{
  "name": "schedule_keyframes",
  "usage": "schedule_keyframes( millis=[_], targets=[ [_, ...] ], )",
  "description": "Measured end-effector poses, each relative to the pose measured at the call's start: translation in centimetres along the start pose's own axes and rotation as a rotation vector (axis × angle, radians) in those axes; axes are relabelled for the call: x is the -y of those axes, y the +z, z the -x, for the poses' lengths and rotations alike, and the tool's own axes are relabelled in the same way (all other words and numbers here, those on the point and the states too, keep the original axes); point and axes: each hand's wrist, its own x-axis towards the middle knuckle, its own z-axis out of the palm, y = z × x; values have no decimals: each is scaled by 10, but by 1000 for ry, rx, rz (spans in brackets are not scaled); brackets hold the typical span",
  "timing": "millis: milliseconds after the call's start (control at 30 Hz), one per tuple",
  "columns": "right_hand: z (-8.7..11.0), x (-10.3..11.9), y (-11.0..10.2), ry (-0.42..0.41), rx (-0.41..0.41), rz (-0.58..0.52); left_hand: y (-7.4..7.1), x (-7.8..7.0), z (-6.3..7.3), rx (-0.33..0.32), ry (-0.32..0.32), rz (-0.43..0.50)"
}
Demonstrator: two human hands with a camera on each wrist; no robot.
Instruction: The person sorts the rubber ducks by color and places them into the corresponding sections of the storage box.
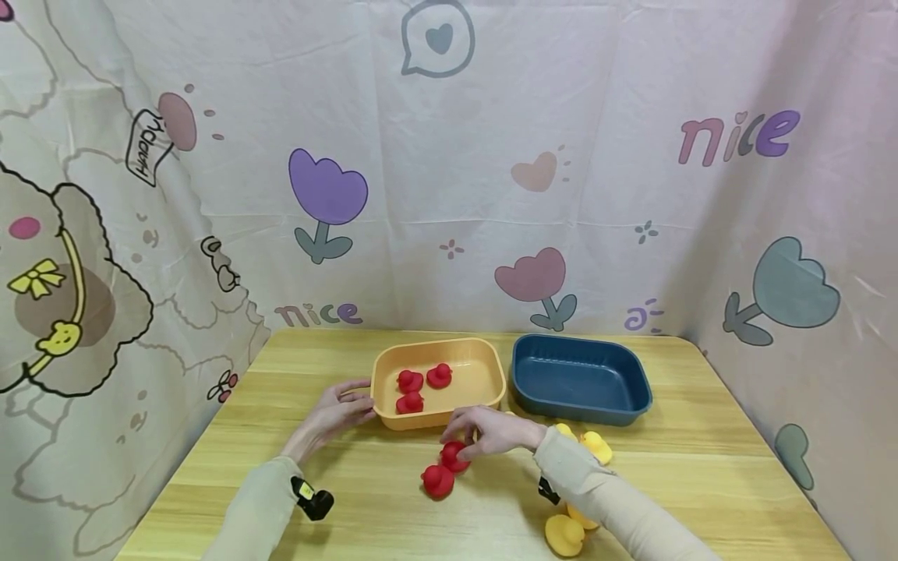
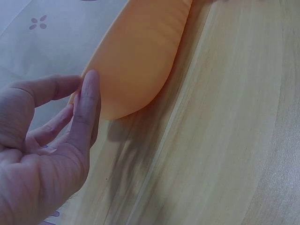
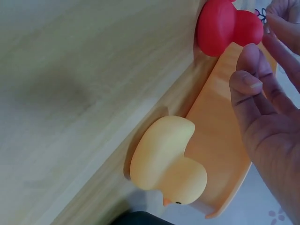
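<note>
In the head view an orange tray [image 1: 443, 418] contains three red rubber ducks [image 1: 439, 375]. My left hand [image 1: 341, 411] grips the tray's left end, thumb against the outer wall [image 2: 140, 61] and fingers at the rim. Two more red ducks [image 1: 438, 482] lie on the table in front of the tray. Over the farther red duck [image 1: 452, 460] hovers my right hand [image 1: 494, 431], fingers bent loosely downward. The right wrist view has its thumb and fingertips close beside that red duck [image 3: 218, 28], with nothing between them. A yellow rubber duck [image 3: 161, 157] lies near the tray there.
A dark blue tray [image 1: 582, 411] stands right of the orange one. More yellow ducks [image 1: 596, 447] lie around my right forearm, including one near the front [image 1: 564, 535]. The wooden table [image 1: 701, 444] reaches back to a printed cloth [image 1: 435, 195].
</note>
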Motion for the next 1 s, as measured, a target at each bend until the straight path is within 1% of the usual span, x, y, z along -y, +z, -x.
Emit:
schedule_keyframes(
  millis=[200,367,500,700,1000],
  targets=[
    [-3,1,6,32,-13,47,1,0,0,1,-2,-8],
    [-2,0,8,69,-32,47,1,0,0,4,-4,-11],
    [-2,0,8,83,-46,58,0,0,0,4,-2,-13],
    [-1,1,8,108,-35,63,0,0,0,0,-3,-11],
    [-2,0,8,113,-35,82,0,-2,1,6,-5,2]
  ],
)
